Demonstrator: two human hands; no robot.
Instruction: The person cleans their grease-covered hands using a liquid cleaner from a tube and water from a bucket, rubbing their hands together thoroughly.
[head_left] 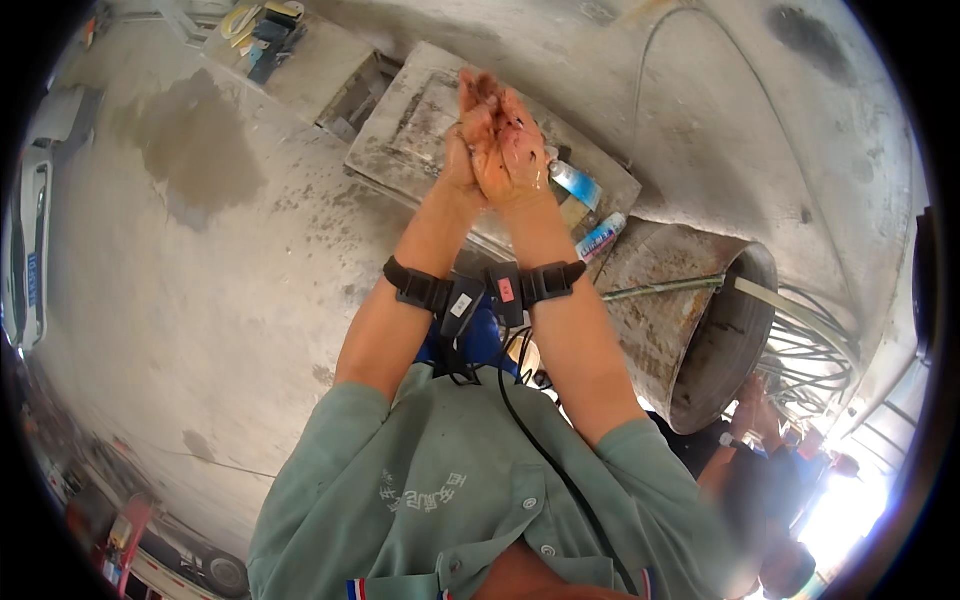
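My left hand (471,135) and my right hand (514,142) are pressed side by side, cupped with palms turned up. Both look wet and carry dark smudges; no object shows in them. Fingers overlap at the tips, so some are partly hidden. Beneath them lies a stained, pale slab-like surface (405,125). Close to my right wrist, a blue-and-white tube (576,186) rests on the slab, beside a yellowish block (574,213). A second tube (602,237), white, blue and purple, lies nearer me by the slab's edge.
A rusty, open-mouthed barrel (650,310) lies to the right, with a hose (660,289) running across it. Coiled cables (815,350) and another person's arm (745,420) are beyond. A low block (310,75) at the upper left bears gloves. A wet patch (195,145) marks the floor.
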